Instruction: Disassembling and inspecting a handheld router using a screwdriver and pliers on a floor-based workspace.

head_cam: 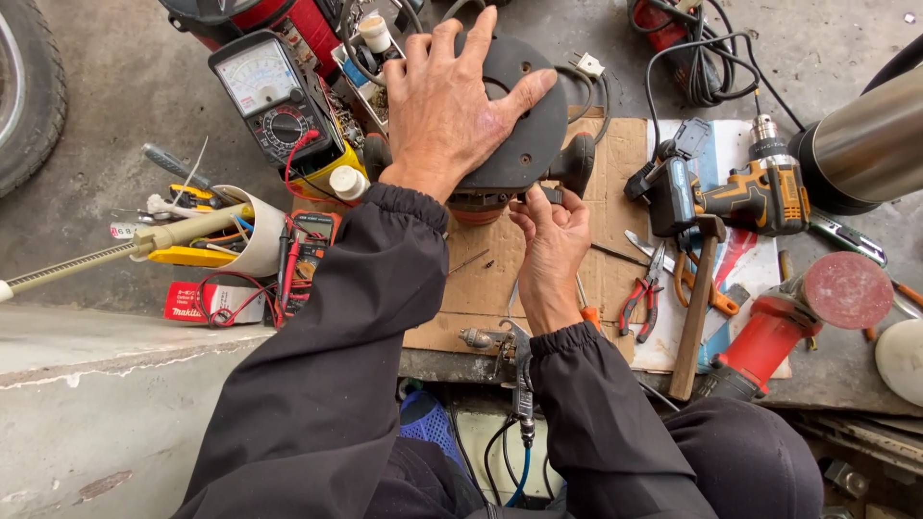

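Left hand lay flat, fingers spread, palm down on the round black base of a power tool, pressing it, not clenched around anything. The tool sat upside down on a sheet of cardboard on the concrete floor, black side handles sticking out left and right, an orange-red body just visible under it. Right hand was at the tool's near lower edge, fingertips pinched on a small dark part there; what exactly it gripped was too small to tell. Both arms were in dark sleeves. Left of the tool stood an analog multimeter, with a digital multimeter and red leads nearer the person. A white cup holding tools lay on its side at far left. Right of the cardboard: a cordless drill, a wooden-handled hammer, red-handled pliers, and a red sander with a round disc. An air blow gun lay at the cardboard's near edge.
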